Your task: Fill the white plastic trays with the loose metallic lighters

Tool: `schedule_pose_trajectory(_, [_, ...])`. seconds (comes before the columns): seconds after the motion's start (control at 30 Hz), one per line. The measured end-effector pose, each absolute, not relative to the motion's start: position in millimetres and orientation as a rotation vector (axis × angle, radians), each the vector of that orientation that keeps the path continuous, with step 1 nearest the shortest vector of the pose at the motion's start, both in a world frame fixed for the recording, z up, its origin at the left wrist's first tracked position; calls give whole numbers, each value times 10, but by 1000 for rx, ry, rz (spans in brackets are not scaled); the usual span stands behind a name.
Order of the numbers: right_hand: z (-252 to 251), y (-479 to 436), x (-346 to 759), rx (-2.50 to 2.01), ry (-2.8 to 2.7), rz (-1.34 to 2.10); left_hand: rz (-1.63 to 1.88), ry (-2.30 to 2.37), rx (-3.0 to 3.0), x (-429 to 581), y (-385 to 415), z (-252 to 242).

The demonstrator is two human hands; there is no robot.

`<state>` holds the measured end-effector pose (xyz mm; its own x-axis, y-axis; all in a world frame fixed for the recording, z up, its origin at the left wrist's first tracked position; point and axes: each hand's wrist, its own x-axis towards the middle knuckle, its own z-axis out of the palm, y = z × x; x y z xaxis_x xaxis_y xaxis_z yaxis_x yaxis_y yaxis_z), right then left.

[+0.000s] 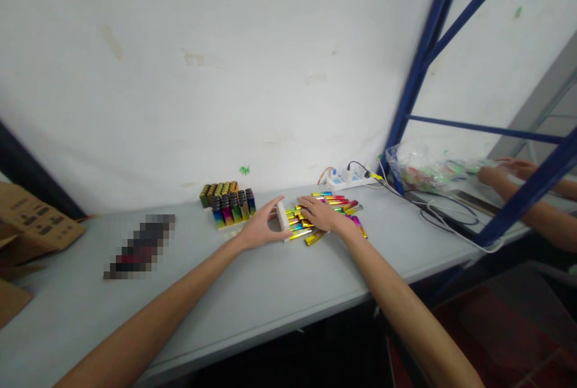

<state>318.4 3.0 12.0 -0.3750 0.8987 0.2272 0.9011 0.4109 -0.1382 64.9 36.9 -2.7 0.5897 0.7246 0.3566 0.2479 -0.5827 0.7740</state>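
Observation:
A heap of shiny rainbow-coloured lighters [336, 203] lies on the grey table [252, 292] near the wall. My right hand [321, 214] rests flat on the heap, fingers stretched out over the lighters. My left hand [260, 227] is curled round the end of a small white tray [282, 217] that stands at the heap's left side. Left of that hand, a block of upright lighters [228, 202] stands packed in rows.
A white power strip [345, 179] with cables lies by the wall. A blue metal frame [419, 81] rises at the right. Beyond it another person's hands [505, 172] work beside a clear plastic bag [417, 169]. Cardboard boxes [31, 223] sit far left.

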Motion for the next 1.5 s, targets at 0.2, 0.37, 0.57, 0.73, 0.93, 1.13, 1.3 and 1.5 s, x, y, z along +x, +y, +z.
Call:
schedule_pose_trajectory(0.2, [142, 14, 2867, -1473, -2405, -32, 874, 690, 2060, 703, 338, -40])
schedule_pose_trajectory(0.37, [59, -34, 2676, -1510, -2525, -76, 888, 683, 2089, 759, 337, -48])
schedule_pose_trajectory(0.57, [76, -105, 2715, -1598, -2528, -211, 872, 754, 2188, 715, 360, -26])
schedule_pose_trajectory(0.73, [82, -107, 2793, -1652, -2517, -268, 844, 824, 2235, 628, 347, 33])
schedule_pose_trajectory(0.93, [42, -35, 2867, -1668, -2508, -209, 764, 876, 2334, 424, 244, 73])
schedule_pose_trajectory(1.13, [33, 18, 2929, -1609, -2492, -119, 813, 1131, 2502, 83, -128, 74])
schedule_pose_trajectory(1.3, [42, -12, 2881, -1564, -2309, -72, 653, 1066, 2663, -172, -392, 6])
schedule_pose_trajectory(1.5, [-20, -37, 2683, -1435, -2395, -71, 407, 1000, 2856, -443, -573, 14])
